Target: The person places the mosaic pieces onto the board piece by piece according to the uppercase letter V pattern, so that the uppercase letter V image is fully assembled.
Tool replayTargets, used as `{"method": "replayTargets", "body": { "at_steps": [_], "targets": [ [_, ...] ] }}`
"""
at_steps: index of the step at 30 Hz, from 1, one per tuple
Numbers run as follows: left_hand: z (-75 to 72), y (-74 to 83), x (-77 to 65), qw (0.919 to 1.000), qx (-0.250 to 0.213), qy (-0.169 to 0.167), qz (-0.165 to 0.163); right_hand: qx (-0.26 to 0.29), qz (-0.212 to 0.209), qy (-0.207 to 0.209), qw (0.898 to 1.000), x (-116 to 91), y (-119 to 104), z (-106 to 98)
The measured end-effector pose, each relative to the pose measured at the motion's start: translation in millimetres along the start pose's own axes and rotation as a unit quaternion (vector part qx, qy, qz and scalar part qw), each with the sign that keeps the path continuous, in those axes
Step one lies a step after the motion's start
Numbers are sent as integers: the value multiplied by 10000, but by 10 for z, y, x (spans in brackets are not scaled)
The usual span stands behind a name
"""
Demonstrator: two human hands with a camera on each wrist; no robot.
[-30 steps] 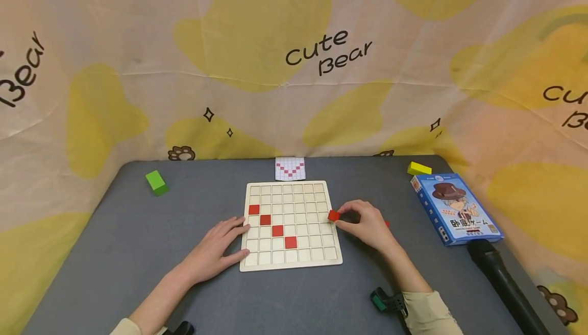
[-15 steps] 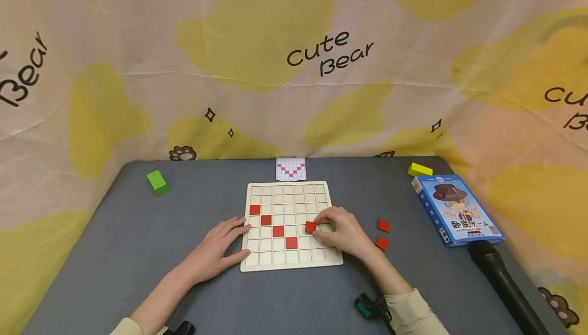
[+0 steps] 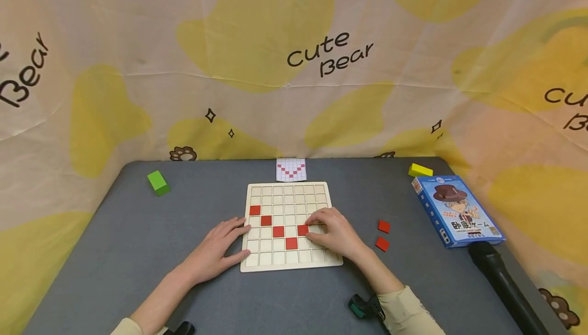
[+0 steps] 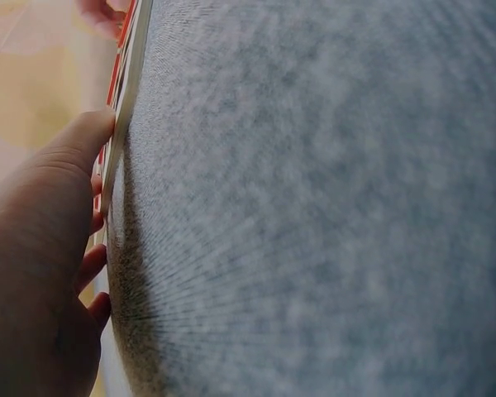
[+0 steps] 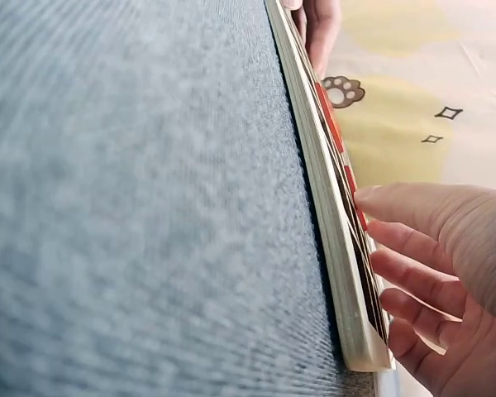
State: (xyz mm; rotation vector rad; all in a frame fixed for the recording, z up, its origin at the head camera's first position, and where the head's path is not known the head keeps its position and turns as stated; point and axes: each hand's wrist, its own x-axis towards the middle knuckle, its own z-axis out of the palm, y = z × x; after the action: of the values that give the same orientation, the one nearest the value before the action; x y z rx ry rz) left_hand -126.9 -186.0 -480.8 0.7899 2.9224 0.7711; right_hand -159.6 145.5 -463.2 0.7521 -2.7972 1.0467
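Narrow pinch here: the right hand grips a red tile at the board, one-thirty from the lowest tile. Nine o'clock, the left hand, fingers straight, touches the edge, presumably steadying; loose tiles lie at three o'clock, probably for easy reach.

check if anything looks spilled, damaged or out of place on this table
Nothing looks spilled or damaged. The black microphone-shaped object at the corner of the flat blue illustrated box seems slightly odd, having no obvious link to the tiles. Two loose red square tiles lie askew right of the pale gridded board, but that looks ordinary.
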Motion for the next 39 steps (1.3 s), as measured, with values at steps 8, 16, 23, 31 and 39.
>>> {"method": "replayTargets", "body": {
  "at_steps": [8, 16, 23, 31, 39],
  "targets": [
    [7, -7, 6, 10000, -18, 13, 4, -5, -340, -62, 9994, -68, 45, -60],
    [5, -9, -1, 10000, -24, -2, -1, -322, 164, 628, 9974, -276, 296, -342],
    [0, 0, 4, 10000, -48, -8, -5, -669, 844, 838, 9906, -551, 629, -719],
    [8, -11, 2, 10000, -16, 19, 27, -789, 1227, 706, 9868, -808, 825, -1005],
    [3, -5, 1, 10000, -19, -22, -26, -849, 1378, 658, 9846, -848, 912, -1035]
  ]
}}
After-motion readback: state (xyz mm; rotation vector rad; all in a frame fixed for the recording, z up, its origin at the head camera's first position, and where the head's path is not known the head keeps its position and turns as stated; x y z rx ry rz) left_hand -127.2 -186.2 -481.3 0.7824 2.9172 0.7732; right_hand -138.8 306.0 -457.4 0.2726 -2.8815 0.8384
